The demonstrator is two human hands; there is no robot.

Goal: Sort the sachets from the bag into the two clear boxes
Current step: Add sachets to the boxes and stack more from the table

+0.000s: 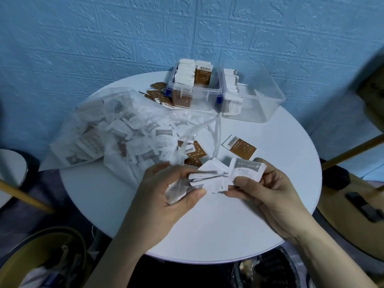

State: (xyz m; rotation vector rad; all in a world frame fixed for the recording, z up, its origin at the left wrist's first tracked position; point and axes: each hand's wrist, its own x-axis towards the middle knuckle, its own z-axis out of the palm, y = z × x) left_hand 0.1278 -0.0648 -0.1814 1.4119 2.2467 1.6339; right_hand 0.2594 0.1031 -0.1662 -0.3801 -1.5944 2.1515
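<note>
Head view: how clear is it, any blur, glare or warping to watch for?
Head view: lit evenly with a blue cast; the round white table bows from wide-angle distortion; the corners are smeared and dark; print on the white sachets in the clear plastic bag is too soft to read; the brown sachet is sharper.

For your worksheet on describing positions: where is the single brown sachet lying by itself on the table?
In the head view the lone brown sachet lies flat on the white table, right of centre, between the right-hand clear box and the right hand.
</note>
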